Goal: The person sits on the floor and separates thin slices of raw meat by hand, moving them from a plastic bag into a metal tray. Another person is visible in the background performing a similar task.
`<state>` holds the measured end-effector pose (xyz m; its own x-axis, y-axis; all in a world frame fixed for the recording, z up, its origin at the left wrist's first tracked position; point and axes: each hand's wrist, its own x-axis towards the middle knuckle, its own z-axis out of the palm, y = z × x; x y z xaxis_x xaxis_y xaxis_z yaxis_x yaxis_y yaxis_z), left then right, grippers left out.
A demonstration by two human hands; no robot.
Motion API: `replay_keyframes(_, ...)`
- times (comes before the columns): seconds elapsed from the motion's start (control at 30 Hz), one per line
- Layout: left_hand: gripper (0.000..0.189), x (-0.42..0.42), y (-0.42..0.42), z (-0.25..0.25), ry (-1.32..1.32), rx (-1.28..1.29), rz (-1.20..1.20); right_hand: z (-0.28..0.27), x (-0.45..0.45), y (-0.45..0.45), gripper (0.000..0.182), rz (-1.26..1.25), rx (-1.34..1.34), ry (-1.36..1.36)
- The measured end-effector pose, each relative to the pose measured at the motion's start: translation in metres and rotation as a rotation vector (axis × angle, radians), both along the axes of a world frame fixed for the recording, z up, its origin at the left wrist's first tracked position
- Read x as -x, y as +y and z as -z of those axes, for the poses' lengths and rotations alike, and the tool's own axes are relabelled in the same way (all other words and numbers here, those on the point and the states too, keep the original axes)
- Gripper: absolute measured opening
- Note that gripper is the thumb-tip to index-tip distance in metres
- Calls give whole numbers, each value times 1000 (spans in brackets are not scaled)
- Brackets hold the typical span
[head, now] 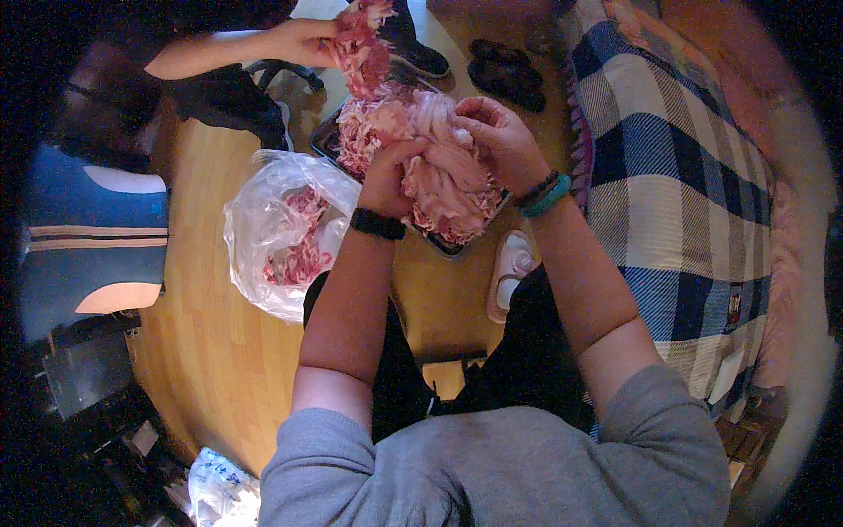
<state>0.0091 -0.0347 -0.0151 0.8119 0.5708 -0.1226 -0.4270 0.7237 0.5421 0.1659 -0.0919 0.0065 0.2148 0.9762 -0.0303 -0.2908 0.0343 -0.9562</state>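
Observation:
A large heap of pink, feathery, ruffled material (448,178), perhaps fabric flowers or raw meat-like strips, fills a dark-rimmed tray (451,249) in front of me. My left hand (388,174), with a black wristband, grips the near left part of the heap. My right hand (497,135), wearing a dark bracelet and a turquoise one, is at the heap's right side, thumb and fingers curled close together; whether it pinches a strand I cannot tell. Beyond the tray, another person's hand (319,43) holds up a redder clump (362,49) over the heap.
A clear plastic bag (250,230) with reddish pieces (299,263) lies on the wooden floor left of the tray. A bed with a checked cover (665,197) runs along the right. Dark shoes (507,72) and a light shoe (515,270) are near the tray.

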Motion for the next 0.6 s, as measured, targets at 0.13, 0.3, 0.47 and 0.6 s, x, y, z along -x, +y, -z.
replay_keyframes(0.13, 27, -4, -1, -1, 15, -43, -36, 2, -1, 0, 15, 9, -218, -142)
replay_keyframes(0.3, 27, -8, -2, 0, 90, -51, -115, -3, 0, -6, 16, 62, -213, -322)
replay_keyframes(0.47, 27, -8, -1, -1, 125, -4, -94, 0, -3, -5, 16, 56, -185, -215)
replay_keyframes(0.6, 27, -9, -5, -9, 100, -28, -100, -9, 1, -8, 16, 28, -167, -193)
